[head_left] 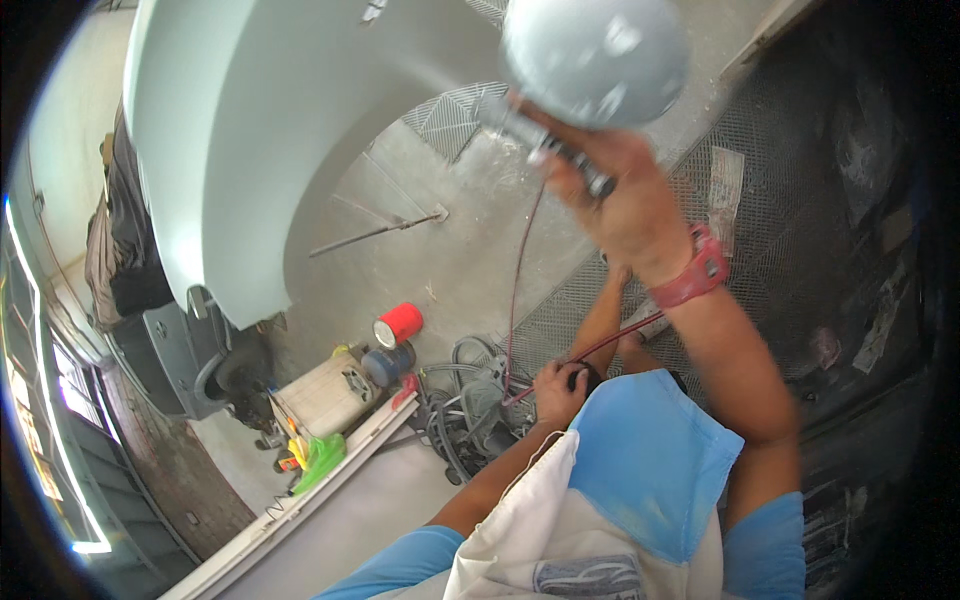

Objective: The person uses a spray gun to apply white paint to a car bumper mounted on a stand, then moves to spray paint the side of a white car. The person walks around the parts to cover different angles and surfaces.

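A spray gun (535,138) at one o'clock is clamped in the right hand (630,195); the left hand (560,392), apart at five, I can't read. Pale panel (235,130) at ten, red can (402,323) at eight, hose (645,321) crossing the leg (597,318).

The right hand (628,190) grips high; the left hand (560,394) rests low.

- 2 short sleeves (768,542), light blue
- Off-white garment (503,540) between them, creased at left
- Dark grey print (588,577) low on its front
- Light blue cloth panel (645,455), stitched edge, tapering
- Chunky pinkish-red wristwatch (697,272), right arm
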The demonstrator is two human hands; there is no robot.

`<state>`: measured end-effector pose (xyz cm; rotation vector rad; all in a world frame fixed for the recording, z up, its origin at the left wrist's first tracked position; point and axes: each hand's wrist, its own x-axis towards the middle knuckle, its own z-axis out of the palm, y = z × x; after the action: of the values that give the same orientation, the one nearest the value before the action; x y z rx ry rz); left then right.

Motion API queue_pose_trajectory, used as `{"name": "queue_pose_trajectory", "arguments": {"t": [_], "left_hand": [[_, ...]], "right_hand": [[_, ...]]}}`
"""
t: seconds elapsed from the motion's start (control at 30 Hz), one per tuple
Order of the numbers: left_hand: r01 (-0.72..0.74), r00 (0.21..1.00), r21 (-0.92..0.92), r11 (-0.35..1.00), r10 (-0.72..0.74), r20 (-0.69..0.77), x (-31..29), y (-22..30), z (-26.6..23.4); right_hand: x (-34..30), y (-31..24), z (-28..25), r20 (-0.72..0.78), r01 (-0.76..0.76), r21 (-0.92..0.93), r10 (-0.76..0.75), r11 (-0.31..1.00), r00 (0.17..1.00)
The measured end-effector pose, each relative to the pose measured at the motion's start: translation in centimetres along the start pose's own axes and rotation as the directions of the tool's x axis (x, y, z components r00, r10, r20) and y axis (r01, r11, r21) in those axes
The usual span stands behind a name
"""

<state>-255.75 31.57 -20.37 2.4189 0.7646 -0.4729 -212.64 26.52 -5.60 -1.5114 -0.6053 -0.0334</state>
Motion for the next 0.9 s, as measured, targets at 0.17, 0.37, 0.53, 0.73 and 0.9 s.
{"name": "queue_pose_trajectory", "arguments": {"t": [0.17, 0.37, 0.53, 0.73, 0.9], "left_hand": [[0.181, 0.977, -0.013, 0.983, -0.182, -0.107, -7.1, -4.7, -5.2], [0.412, 0.877, -0.004, 0.911, -0.398, -0.268, -15.8, -9.7, -9.7], [0.480, 0.848, -0.041, 0.876, -0.476, -0.235, -20.0, -10.0, -10.6], [0.444, 0.830, -0.161, 0.881, -0.472, -0.296, -21.8, -7.4, -9.9], [0.319, 0.894, -0.228, 0.920, -0.372, -0.252, -19.5, -4.2, -10.7]], "right_hand": [[-5.5, -6.6, 8.8, 0.292, -0.145, 0.105, 0.109, 0.984, 0.950], [-10.5, -13.3, 20.8, 0.589, -0.217, 0.030, 0.159, 0.976, 0.793], [-10.9, -16.7, 25.6, 0.614, -0.283, 0.163, 0.127, 0.945, 0.779], [-5.1, -16.4, 21.3, 0.412, -0.306, 0.214, 0.198, 0.928, 0.889], [1.6, -15.6, 9.7, 0.193, -0.379, -0.021, 0.375, 0.925, 0.907]]}}
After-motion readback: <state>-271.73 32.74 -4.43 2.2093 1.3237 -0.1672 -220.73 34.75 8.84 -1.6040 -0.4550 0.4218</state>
